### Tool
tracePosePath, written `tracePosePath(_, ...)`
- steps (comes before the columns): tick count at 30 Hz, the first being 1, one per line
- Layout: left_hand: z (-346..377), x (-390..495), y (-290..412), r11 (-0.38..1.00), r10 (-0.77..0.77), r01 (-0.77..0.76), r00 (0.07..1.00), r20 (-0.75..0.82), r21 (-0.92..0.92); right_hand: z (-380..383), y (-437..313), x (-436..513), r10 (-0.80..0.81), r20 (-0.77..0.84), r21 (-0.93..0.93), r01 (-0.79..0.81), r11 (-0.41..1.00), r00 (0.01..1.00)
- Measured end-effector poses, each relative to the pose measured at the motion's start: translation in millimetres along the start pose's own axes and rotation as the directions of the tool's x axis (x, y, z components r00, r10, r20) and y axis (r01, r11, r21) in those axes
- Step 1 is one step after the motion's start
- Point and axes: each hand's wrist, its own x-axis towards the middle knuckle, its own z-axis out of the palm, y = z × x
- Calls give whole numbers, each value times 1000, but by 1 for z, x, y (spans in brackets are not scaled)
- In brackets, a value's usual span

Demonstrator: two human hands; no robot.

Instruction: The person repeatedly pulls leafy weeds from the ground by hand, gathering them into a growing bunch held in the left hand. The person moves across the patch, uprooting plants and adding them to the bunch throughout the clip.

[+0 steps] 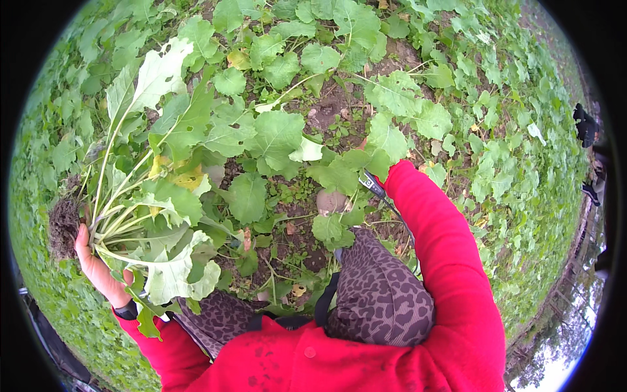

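My left hand [100,269] grips an uprooted leafy brassica-like plant [122,215] low on its stalks, at the left. A clump of dark soil and roots [66,220] hangs at the plant's base, and its large leaves spread to the right, some holed, a few yellow. My right hand [363,143] reaches into the growing leaves ahead of me; foliage covers nearly all of it, so its grip is hidden. A small dark device with a cable [373,185] sits at that wrist. Below lies a pale rounded thing [331,202], stone or root, partly under leaves.
Green leafy plants [274,132] cover the field, with bare soil [328,110] between them. My knees in patterned trousers [377,294] are close below. At the far right edge a dark-clothed person [585,126] is partly visible. Trees [553,338] stand at lower right.
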Motion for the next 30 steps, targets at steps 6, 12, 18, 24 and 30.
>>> tracePosePath(6,-2,-2,2,997,-55,57,997,56,-42,6,-3,-2,9,5,27,-9,1000,1000)
tracePosePath(12,-2,2,-5,1000,-15,15,997,80,-7,13,-10,4,6,-4,49,-6,999,1000)
tracePosePath(18,0,2,-10,996,-39,53,984,174,-78,15,-17,8,-2,-4,57,2,998,1000)
tracePosePath(24,-1,0,-14,998,-14,22,991,137,-57,12,-15,6,-22,15,-12,22,1000,1000)
tracePosePath(30,-2,-4,-16,991,-52,72,984,172,-113,12,-9,2,-1,27,105,-1,994,1000)
